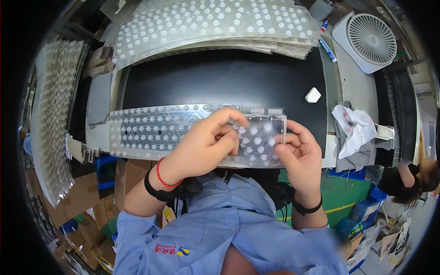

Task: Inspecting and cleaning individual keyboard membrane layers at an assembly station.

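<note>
Long clear plastic sheet (149, 132), studded with white round dots, lies along near edge of smooth black worktop (220, 78). Right hand (300, 156) pinches sheet's right end; left hand (207, 143) curls fingers over it, grip unclear.

Left hand (213, 140) and right hand (303, 158) close together, fingers bent

The left forearm (142, 199) slants up and inward; the right forearm (310, 221) stands nearly upright. The left index finger arches over the thumb, its tip pointing right, while the other fingers curl toward the palm. The right thumb points up and left, with bent fingers just above it. The two hands do not touch.
</note>
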Motion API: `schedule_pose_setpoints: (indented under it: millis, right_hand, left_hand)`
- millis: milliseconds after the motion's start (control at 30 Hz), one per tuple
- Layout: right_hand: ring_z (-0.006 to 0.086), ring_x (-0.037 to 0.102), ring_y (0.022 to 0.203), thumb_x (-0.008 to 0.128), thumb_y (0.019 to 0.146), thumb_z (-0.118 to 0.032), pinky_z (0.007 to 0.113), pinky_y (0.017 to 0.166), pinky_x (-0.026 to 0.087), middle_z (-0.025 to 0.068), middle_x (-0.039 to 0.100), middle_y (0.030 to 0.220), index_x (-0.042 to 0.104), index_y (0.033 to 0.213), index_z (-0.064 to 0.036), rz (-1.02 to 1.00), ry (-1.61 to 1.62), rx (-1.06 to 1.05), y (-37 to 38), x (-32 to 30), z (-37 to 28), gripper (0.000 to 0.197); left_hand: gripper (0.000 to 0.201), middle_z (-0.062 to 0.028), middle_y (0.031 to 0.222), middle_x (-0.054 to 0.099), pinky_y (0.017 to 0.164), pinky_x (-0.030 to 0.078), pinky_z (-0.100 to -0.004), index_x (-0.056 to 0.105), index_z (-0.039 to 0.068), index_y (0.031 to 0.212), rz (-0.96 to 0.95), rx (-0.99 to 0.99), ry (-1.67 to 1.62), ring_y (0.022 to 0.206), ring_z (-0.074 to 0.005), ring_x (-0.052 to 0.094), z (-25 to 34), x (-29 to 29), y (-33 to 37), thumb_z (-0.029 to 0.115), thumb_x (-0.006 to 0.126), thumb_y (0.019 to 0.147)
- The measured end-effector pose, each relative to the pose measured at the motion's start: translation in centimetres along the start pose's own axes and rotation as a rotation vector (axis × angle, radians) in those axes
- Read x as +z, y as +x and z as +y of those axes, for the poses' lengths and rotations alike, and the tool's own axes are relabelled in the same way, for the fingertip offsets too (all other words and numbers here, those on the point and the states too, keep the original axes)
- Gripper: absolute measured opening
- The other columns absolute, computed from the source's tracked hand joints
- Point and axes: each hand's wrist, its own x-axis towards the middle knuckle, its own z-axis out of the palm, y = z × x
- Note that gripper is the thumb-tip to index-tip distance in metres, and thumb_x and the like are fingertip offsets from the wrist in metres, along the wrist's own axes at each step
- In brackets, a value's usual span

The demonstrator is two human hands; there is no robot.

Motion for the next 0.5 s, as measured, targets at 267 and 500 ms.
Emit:
schedule_pose_setpoints:
  millis: [267, 500]
  right_hand:
    - [0.0083, 0.057, 0.08, 0.068, 0.09, -0.011, 0.022, 0.062, 0.048, 0.0089, 0.064, 0.109, 0.06, 0.126, -0.0005, 0.135, -0.768, -0.228, 5.3, -5.9, -5.7, 0.039]
    - [0.0249, 0.06, 0.088, 0.073, 0.082, -0.011, 0.035, 0.079, 0.049, 0.0159, 0.063, 0.103, 0.061, 0.121, -0.0008, -0.083, -1.328, -0.308, 9.6, -7.7, -6.3, 0.042]
  left_hand:
    - [0.018, -0.0042, 0.098, 0.059, 0.076, 0.047, -0.0232, 0.052, 0.001, 0.112, -0.005, 0.239, -0.053, 0.084, -0.0079, 0.057, -2.6, -1.2, -1.0, -0.004, 0.047, 0.095]
    - [0.015, -0.0065, 0.104, 0.059, 0.082, 0.047, -0.025, 0.056, -0.001, 0.111, -0.194, 0.215, -0.112, 0.094, -0.0094, 0.058, -2.3, -1.9, -1.7, -0.002, 0.05, 0.096]
